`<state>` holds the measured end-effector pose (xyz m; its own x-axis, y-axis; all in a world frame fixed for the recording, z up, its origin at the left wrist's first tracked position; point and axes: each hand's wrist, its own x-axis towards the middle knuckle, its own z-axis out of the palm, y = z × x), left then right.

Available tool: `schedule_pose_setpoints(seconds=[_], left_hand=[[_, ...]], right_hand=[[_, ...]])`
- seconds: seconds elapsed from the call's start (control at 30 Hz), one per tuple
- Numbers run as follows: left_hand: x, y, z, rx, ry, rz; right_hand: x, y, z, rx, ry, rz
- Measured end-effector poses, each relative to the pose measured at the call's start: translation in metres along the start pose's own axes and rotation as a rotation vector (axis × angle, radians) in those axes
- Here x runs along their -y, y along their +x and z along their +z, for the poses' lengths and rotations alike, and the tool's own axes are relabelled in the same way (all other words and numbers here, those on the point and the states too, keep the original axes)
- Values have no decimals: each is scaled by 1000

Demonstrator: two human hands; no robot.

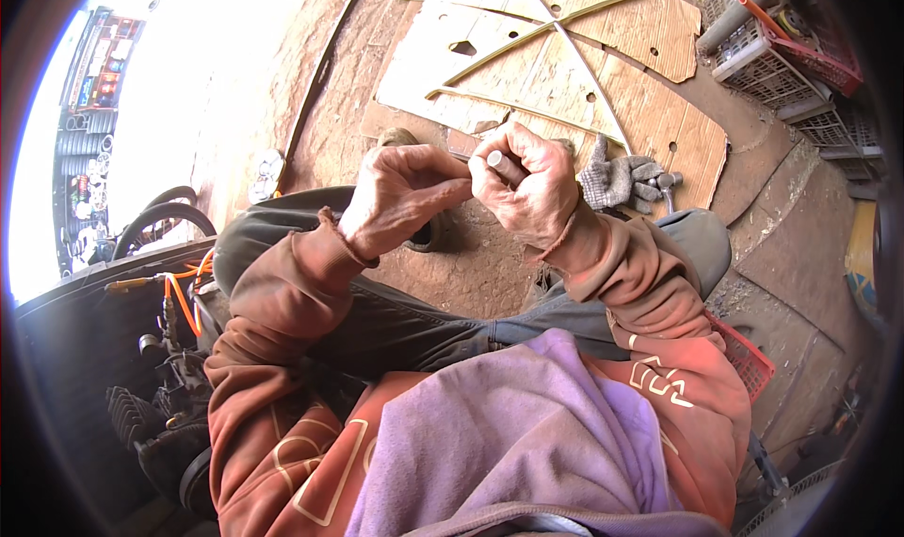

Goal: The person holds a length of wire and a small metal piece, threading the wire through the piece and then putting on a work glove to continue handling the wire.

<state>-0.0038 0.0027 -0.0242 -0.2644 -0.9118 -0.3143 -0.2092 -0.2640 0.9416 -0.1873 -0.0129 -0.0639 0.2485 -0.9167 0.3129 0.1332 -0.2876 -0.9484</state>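
Observation:
My right hand [527,181] is wrapped round a grey cylindrical rod [507,167], whose blunt round end pokes out between thumb and fingers. I cannot tell whether it is a tool's handle. Close beside it, my left hand [405,196] has thumb and fingertips pinched together, pointing at the right fist; whatever they grip is too small or hidden. Both hands are held above the gap between my bent legs. Just right of the right hand lies a grey knitted glove [612,174], with a metal hammer-like tool [668,185] against it.
Flattened cardboard [692,127] with holes lies ahead, bearing crossed thin strips [508,45]. Plastic crates [767,66] stand at far right. A long dark strip [325,61] lies on the floor at left. Machinery [169,396] with orange cable [179,301] stands at lower left.

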Motion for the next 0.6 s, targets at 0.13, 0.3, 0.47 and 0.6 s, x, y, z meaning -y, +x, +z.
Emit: schedule_pose_setpoints(seconds=[0.13, 0.3, 0.47, 0.6], left_hand=[[-11, -1, 2, 3, 48, 23], [-13, 0, -1, -55, -30, 106], [-13, -1, -1, -122, 195, 220], [-18, 0, 3, -132, 306, 428]], right_hand=[[-7, 0, -1, -19, 213, 136], [-4, 6, -11, 13, 438, 352], [-1, 6, -12, 88, 405, 359], [-4, 5, -13, 146, 455, 356]])
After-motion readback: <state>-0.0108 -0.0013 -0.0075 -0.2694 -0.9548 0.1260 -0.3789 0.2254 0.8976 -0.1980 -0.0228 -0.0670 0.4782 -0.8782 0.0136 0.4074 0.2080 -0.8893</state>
